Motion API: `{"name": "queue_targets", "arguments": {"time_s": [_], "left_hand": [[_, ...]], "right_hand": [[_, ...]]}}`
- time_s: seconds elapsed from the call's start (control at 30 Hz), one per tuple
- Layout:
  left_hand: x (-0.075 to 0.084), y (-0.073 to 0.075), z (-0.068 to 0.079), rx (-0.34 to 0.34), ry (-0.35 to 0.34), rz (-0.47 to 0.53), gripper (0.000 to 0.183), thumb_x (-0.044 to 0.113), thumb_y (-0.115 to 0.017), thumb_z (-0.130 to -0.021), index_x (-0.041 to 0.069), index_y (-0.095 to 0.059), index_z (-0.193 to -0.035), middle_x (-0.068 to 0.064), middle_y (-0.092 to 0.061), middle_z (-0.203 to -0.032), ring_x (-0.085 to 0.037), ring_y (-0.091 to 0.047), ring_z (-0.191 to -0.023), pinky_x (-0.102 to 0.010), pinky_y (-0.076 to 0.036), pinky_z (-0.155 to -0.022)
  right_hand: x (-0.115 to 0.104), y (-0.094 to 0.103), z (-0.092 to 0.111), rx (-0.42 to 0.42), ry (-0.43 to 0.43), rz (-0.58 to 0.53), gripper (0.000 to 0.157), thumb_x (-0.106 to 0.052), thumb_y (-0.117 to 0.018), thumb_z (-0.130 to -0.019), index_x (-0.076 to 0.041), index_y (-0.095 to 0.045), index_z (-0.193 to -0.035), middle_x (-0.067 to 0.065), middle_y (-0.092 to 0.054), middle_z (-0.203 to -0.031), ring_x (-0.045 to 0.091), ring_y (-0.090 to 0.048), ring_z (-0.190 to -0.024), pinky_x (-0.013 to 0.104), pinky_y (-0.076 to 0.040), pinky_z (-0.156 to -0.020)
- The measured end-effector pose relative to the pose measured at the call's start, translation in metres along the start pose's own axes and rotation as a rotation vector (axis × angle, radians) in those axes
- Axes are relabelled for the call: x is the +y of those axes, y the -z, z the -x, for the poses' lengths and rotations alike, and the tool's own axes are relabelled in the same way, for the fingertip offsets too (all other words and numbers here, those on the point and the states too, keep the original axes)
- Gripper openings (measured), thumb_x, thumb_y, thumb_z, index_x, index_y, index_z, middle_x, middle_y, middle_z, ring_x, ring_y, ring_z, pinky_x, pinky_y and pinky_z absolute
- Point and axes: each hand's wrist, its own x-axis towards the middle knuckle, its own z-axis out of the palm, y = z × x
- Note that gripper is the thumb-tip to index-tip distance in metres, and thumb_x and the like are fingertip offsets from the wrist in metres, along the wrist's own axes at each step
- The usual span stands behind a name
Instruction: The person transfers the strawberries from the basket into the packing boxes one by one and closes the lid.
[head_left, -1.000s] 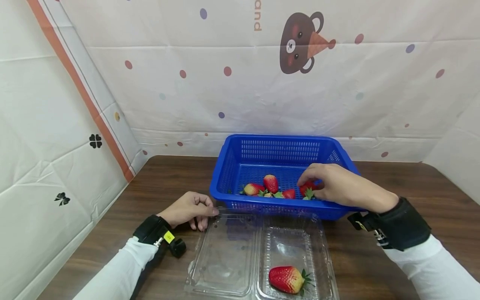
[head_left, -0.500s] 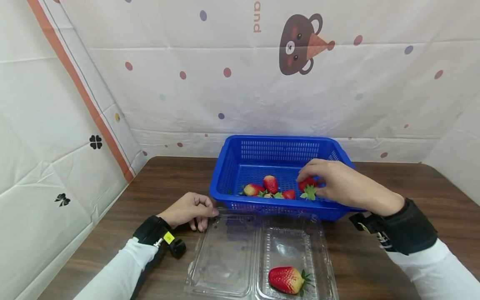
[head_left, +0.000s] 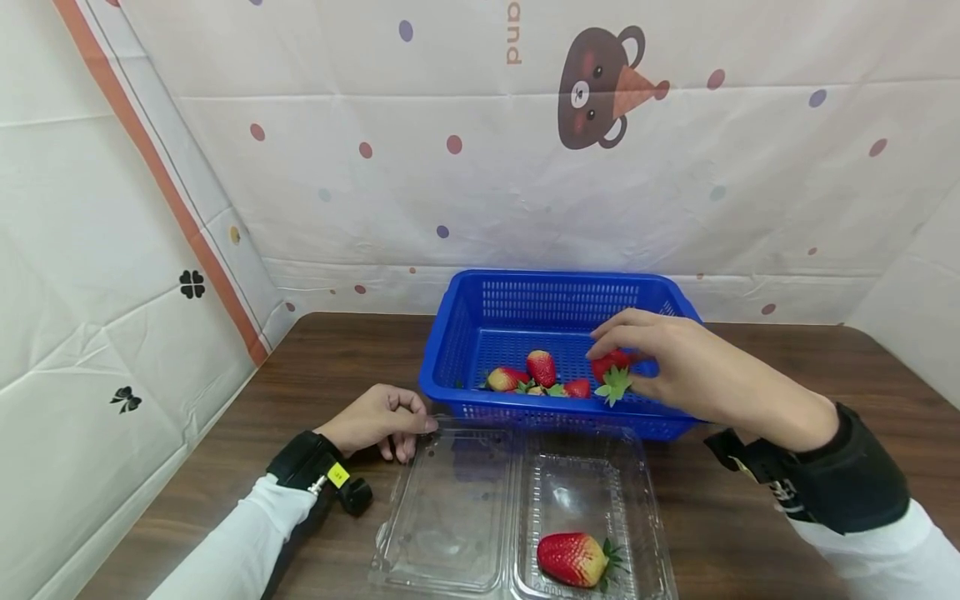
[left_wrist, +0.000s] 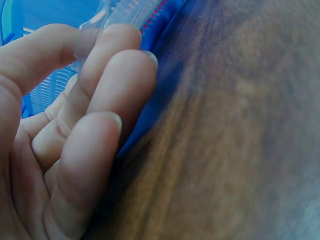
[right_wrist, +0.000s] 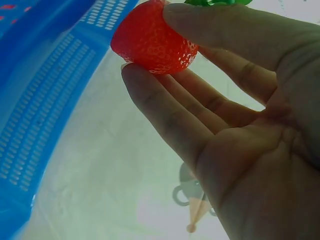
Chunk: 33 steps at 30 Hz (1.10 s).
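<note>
Over the front right part of the blue basket [head_left: 450, 350], my right hand [head_left: 667, 358] holds a red strawberry [right_wrist: 150, 40] between thumb and fingers; its green leaves [head_left: 615, 385] point toward me in the head view. My left hand [head_left: 386, 419] pinches the back left corner of the clear plastic clamshell box [head_left: 457, 508], as the left wrist view also shows with the thumb and curled fingers [left_wrist: 125, 80]. The box lies open in front of the basket. One large strawberry [head_left: 572, 559] rests in its right half, leaves to the right.
Several more strawberries [head_left: 541, 367] lie in the basket near its front wall, partly hidden by the rim. Beneath everything is a brown wooden table [head_left: 750, 533]. A pale printed cloth [head_left: 337, 200] hangs behind and at the sides.
My right hand has lifted the strawberry slightly, and its leaves now show more fully. The right forearm has shifted a little right. My left hand and the box have stayed put.
</note>
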Motion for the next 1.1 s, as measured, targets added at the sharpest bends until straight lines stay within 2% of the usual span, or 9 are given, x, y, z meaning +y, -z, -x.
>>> {"name": "queue_targets", "arguments": {"time_s": [0.33, 0.77, 0.97, 1.1], "left_hand": [[0.0, 0.0, 0.0, 0.002, -0.002, -0.007, 0.028, 0.03, -0.071, -0.088, 0.003, -0.062, -0.087, -0.007, -0.064, -0.058, -0.018, -0.061, -0.049, -0.022, -0.049, -0.04], [-0.001, -0.001, 0.001, -0.001, -0.012, 0.004, 0.028, 0.029, -0.07, -0.088, 0.003, -0.062, -0.086, -0.007, -0.064, -0.058, -0.017, -0.06, -0.049, -0.022, -0.049, -0.04], [-0.001, -0.001, 0.001, 0.001, -0.013, 0.0, 0.028, 0.03, -0.07, -0.088, 0.003, -0.062, -0.087, -0.007, -0.064, -0.058, -0.017, -0.061, -0.049, -0.022, -0.049, -0.04], [-0.001, 0.0, 0.001, 0.002, -0.003, -0.002, 0.029, 0.03, -0.071, -0.088, 0.003, -0.062, -0.086, -0.007, -0.064, -0.058, -0.017, -0.06, -0.049, -0.022, -0.049, -0.04]], "right_hand": [[-0.016, 0.006, 0.002, 0.012, 0.059, -0.001, 0.05, 0.003, -0.082, -0.069, -0.021, -0.067, -0.11, 0.001, -0.061, -0.121, 0.027, -0.058, -0.109, 0.041, -0.059, -0.077], [-0.034, 0.003, 0.003, 0.018, 0.195, -0.012, 0.055, 0.005, -0.085, -0.062, -0.018, -0.067, -0.108, 0.0, -0.062, -0.118, 0.021, -0.061, -0.104, 0.032, -0.059, -0.072], [-0.042, -0.001, 0.004, 0.013, 0.279, -0.043, 0.052, 0.006, -0.082, -0.065, -0.017, -0.066, -0.108, 0.001, -0.061, -0.116, 0.019, -0.061, -0.103, 0.032, -0.059, -0.071], [-0.047, -0.004, 0.005, -0.033, 0.27, -0.059, 0.05, 0.006, -0.08, -0.068, -0.02, -0.066, -0.108, 0.0, -0.061, -0.116, 0.017, -0.062, -0.101, 0.032, -0.059, -0.074]]}}
